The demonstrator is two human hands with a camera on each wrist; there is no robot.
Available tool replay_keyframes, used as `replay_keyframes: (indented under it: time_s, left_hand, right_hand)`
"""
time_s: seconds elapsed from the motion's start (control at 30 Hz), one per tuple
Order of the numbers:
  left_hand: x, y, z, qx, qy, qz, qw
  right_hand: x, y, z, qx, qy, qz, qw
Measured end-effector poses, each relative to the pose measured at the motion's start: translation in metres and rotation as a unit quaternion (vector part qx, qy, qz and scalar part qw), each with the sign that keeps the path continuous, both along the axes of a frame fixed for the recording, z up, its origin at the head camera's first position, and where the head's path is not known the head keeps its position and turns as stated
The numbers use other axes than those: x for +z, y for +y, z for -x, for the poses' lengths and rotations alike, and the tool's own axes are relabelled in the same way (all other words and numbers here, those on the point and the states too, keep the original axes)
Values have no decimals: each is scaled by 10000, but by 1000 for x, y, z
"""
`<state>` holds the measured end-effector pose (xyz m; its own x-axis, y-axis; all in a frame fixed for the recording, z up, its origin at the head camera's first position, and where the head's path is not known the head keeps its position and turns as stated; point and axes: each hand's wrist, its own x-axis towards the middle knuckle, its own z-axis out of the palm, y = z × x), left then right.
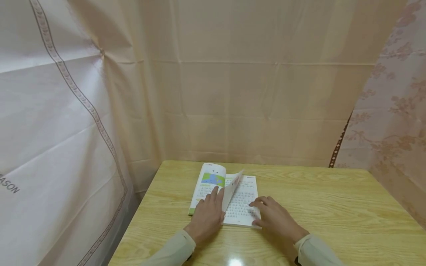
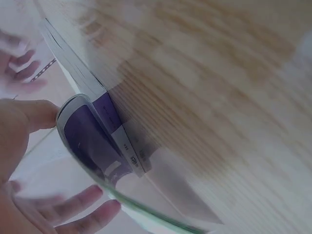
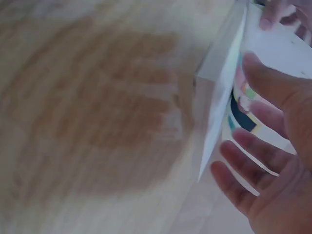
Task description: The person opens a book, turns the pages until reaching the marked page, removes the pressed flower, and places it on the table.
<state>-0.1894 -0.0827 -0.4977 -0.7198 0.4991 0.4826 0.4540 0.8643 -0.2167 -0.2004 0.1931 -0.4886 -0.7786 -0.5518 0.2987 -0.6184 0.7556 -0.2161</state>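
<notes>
An open book (image 1: 244, 199) lies on the wooden table, its left pages bearing a blue and green picture and its right page rows of small print. One leaf (image 1: 230, 192) stands up near the middle fold. My left hand (image 1: 208, 212) rests on the left pages, fingers stretched forward; in the left wrist view its thumb (image 2: 41, 114) is at the edge of the curved purple cover (image 2: 92, 139). My right hand (image 1: 276, 218) hovers by the book's lower right edge, fingers loosely bent. In the right wrist view its fingers (image 3: 263, 146) are spread beside the page block (image 3: 219, 68), holding nothing.
The wooden table (image 1: 316, 199) extends to both sides of the book. Behind it hangs a beige cloth (image 1: 249, 92). A pale cloth (image 1: 60, 147) with a patterned band hangs at the left, a flowered one (image 1: 396, 140) at the right.
</notes>
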Motion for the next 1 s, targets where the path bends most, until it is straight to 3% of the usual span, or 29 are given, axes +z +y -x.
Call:
replay_keyframes:
  time_s: [0.1, 0.3, 0.47, 0.7, 0.9, 1.0]
  left_hand:
    - [0, -1, 1, -119, 273, -378, 9988]
    - [3, -2, 1, -235, 394, -678, 9966]
    - [5, -4, 3, -74, 577, -221, 9981]
    - [3, -9, 2, -171, 799, 445, 9957]
    - [1, -9, -2, -117, 658, 496, 9965]
    - [2, -8, -1, -339, 451, 498, 9972]
  right_hand:
    - [-4, 1, -2, 200, -256, -170, 9993]
    - [-9, 4, -1, 462, -94, -165, 9988]
    - [-10, 5, 2, 568, -87, -251, 9980]
    - [-9, 5, 4, 663, 35, -178, 9976]
    - [-7, 6, 4, 836, 167, 22, 9964]
    - [-6, 6, 4, 814, 209, 7, 9965]
